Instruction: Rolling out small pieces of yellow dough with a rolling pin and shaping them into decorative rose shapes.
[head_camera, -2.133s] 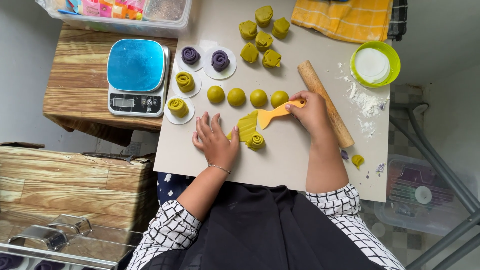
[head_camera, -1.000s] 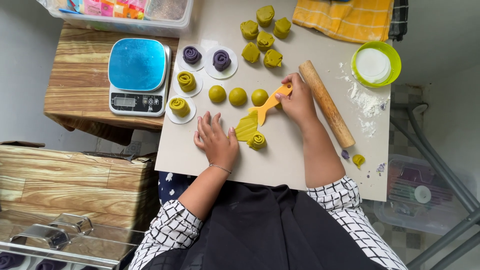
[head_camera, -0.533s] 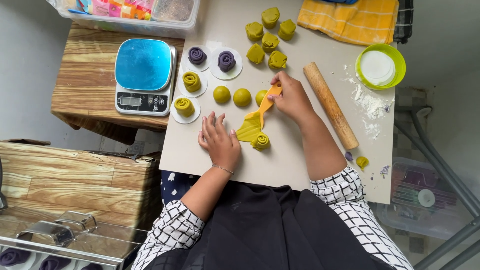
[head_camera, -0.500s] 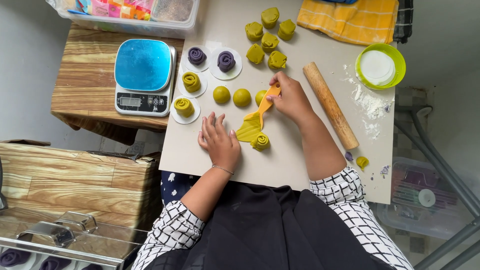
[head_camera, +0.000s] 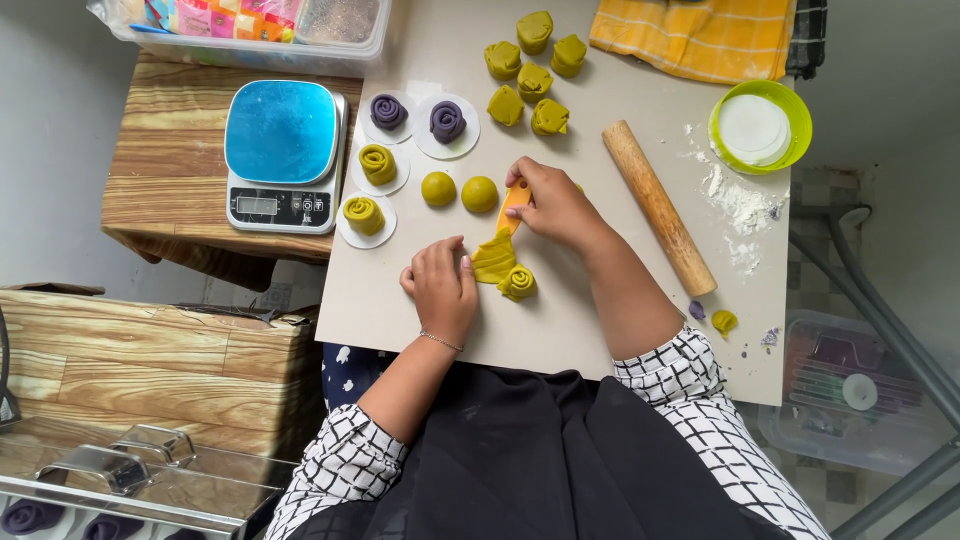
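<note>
I take the rolled dough piece (head_camera: 517, 284) on the surface (head_camera: 600, 340) as my landmark. The flattened dough strip (head_camera: 493, 259) touches it on its left, with my left hand (head_camera: 441, 288) resting further left of that strip. The scraper (head_camera: 513, 205) lies behind the roll, inside the grip of my right hand (head_camera: 553, 205). Two dough balls (head_camera: 459, 191) sit behind and left of the roll. The rolling pin (head_camera: 658, 207) lies well to its right, the bowl (head_camera: 760, 127) beyond that. The scale (head_camera: 281, 155) stands far left on a wooden stand (head_camera: 160, 160), off the surface.
</note>
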